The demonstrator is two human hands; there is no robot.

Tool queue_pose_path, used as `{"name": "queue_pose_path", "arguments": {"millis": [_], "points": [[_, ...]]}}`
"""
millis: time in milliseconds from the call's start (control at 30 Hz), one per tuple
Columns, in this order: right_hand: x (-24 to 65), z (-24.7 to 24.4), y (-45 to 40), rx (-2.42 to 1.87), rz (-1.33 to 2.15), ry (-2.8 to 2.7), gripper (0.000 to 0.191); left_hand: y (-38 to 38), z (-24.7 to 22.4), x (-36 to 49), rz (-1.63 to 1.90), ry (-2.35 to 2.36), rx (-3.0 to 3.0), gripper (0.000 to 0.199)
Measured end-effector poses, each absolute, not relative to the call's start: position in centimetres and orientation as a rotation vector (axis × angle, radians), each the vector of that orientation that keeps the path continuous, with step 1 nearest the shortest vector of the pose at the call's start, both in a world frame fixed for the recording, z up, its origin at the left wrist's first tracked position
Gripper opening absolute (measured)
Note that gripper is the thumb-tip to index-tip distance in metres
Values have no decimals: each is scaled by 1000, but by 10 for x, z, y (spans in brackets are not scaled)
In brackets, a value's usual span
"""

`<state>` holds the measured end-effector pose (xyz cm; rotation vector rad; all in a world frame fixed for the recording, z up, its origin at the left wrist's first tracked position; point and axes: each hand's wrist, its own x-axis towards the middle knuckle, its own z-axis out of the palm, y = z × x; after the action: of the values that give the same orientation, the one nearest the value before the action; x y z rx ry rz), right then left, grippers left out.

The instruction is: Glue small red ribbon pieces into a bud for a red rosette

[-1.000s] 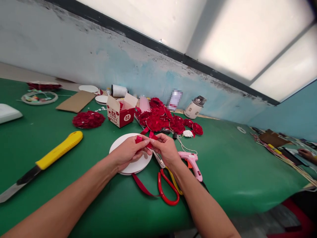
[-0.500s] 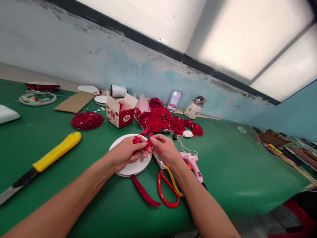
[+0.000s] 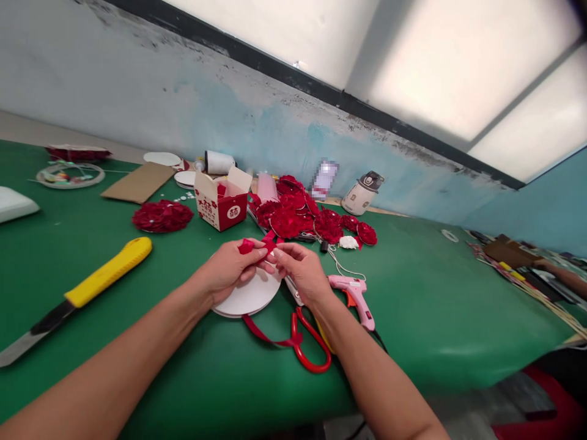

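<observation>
My left hand [image 3: 236,267] and my right hand [image 3: 300,267] meet above a white ribbon spool [image 3: 250,296], both closed on a folded piece of red ribbon [image 3: 268,247]. The thumb and fingertips of each hand pinch it, and part of the ribbon is hidden by fingers. A loose red ribbon tail [image 3: 266,336] trails from under the spool to the scissors [image 3: 312,354]. These have red and yellow handles and lie partly beneath my right wrist. A pink glue gun [image 3: 358,296] rests to the right of that wrist.
Red fabric flowers [image 3: 287,221] are heaped beyond my hands, beside an open red and white box [image 3: 222,211]. A yellow-handled knife [image 3: 110,272] lies at left. A blurred phone [image 3: 324,178] and a bottle [image 3: 362,192] stand by the wall. Another person's arm [image 3: 562,275] shows at far right.
My hands have shifted slightly up and left with the ribbon, folding it closer together. The ribbon tail has swung up and right, its end now against the scissors' handle.
</observation>
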<state>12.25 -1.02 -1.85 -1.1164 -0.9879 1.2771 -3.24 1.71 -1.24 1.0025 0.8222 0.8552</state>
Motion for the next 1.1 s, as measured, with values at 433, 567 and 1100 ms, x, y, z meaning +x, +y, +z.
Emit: {"name": "queue_pose_path", "arguments": {"millis": [433,567,1100], "points": [[130,9,-79,-1278,410,-2412,48,45,-9,-62,1165,777,737,14],[104,12,-62,-1215,168,-2676,50,47,-3,-70,1248,774,680,13],[144,47,-9,-1374,-85,-2310,56,47,14,-86,1548,818,595,7]]}}
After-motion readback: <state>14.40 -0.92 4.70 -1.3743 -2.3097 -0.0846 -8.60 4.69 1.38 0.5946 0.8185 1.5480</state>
